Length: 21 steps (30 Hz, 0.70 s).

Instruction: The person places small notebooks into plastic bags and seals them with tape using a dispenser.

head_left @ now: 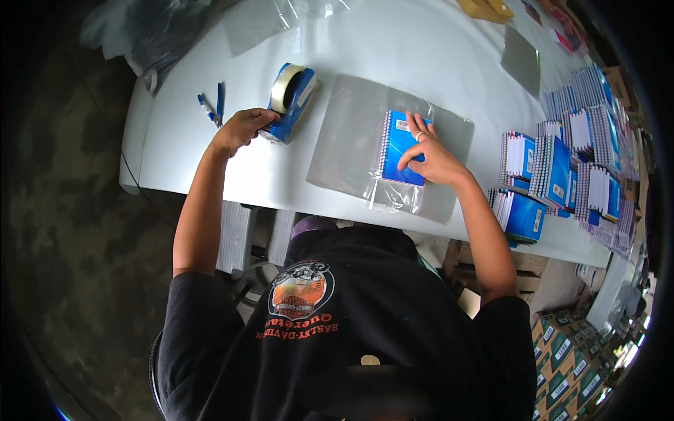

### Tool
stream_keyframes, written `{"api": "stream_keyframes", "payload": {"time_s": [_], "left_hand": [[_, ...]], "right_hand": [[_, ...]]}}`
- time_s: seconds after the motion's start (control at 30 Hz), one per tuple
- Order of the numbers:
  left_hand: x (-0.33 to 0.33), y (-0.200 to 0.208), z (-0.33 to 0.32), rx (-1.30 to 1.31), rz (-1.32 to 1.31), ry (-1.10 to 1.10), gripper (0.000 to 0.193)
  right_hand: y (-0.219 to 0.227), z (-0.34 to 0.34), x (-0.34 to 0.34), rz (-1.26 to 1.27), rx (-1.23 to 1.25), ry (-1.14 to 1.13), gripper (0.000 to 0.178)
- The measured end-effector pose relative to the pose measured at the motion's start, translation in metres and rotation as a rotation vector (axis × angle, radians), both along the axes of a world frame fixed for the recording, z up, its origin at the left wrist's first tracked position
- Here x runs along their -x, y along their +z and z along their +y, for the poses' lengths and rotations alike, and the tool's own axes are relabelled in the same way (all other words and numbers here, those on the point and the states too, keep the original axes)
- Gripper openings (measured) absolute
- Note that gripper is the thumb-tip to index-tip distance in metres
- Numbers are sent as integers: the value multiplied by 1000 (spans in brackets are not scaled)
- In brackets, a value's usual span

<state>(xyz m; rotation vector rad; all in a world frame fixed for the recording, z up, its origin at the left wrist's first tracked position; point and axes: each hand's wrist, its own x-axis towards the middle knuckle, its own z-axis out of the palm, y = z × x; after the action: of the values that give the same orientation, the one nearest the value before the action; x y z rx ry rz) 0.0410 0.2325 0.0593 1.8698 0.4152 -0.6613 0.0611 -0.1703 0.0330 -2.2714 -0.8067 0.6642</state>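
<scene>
A blue tape dispenser [295, 105] with a wide roll of clear tape stands left of centre on the white table. At its cutter end the fingers of my left hand [246, 130] are closed; whether they pinch the tape's free end as well is hidden. A blue spiral notebook [402, 156] lies in clear plastic film on a grey sheet [344, 140]. My right hand [434, 156] rests on the notebook from the right, holding it down. Its thumb and index finger curve towards each other, while the other fingers stretch across the cover.
Blue-handled pliers [215, 107] lie left of the dispenser. Stacks of spiral notebooks [551, 168] crowd the right end of the table. Clear plastic bags [281, 17] and a grey sheet [521, 59] are at the back. Cartons [572, 365] are stacked at lower right.
</scene>
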Motion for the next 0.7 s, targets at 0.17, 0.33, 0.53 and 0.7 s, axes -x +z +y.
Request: {"api": "stream_keyframes", "payload": {"time_s": [0.17, 0.33, 0.53, 0.7], "left_hand": [[52, -25, 22, 644, -213, 117, 18], [22, -20, 11, -509, -566, 457, 17], [-28, 8, -196, -1, -192, -476, 42], [-61, 18, -230, -943, -104, -942, 70]], "right_hand": [[0, 2, 6, 75, -111, -236, 62], [7, 1, 5, -23, -57, -214, 68], [5, 2, -5, -96, 3, -132, 82], [-7, -9, -8, -77, 19, -152, 92]]}}
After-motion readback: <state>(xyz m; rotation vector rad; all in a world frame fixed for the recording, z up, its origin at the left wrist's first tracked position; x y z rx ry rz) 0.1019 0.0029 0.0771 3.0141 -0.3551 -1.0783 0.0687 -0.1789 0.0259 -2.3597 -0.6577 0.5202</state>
